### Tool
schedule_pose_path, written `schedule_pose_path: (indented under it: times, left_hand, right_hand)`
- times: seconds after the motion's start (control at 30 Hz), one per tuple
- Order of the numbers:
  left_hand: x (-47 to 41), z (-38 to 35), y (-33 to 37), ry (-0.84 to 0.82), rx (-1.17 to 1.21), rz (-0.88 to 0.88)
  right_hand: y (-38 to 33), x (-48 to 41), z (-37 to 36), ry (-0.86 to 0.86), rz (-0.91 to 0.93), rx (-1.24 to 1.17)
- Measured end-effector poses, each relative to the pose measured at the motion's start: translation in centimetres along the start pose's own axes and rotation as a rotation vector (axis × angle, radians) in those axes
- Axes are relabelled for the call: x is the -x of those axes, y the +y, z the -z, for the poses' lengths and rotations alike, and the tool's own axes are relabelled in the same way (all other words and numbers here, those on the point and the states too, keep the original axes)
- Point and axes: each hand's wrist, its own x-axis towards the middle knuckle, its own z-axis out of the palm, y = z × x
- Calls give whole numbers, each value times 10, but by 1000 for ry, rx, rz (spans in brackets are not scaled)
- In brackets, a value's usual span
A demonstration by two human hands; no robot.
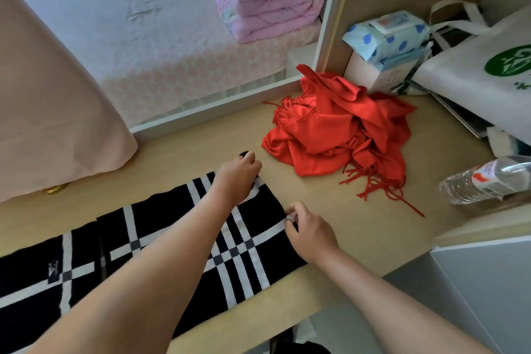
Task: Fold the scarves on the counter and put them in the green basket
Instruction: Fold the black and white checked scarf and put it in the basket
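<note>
My right hand [311,231] pinches the end edge of the checked scarf [172,241], fingers curled tight. My left hand [237,174] grips its far corner. It lies flat along the counter [359,210]; the red scarf [339,135] sits heaped beyond.

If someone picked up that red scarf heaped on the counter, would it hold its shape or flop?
Probably floppy: the red scarf lies crumpled in soft folds, so it would likely sag and unfurl from wherever it is gripped. Its loose fringe trails across the counter and may drag or snag. It looks thin, so likely light.
</note>
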Motion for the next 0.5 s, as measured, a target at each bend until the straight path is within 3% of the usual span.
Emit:
schedule_pose_path:
  times: [0.2,0.5]
  left_hand:
    - [61,8,-69,89,21,45]
    - [192,-15,-172,183,398,129]
  right_hand:
    - [-67,6,-8,-89,7,-173]
    - [-201,38,-76,-329,19,-295]
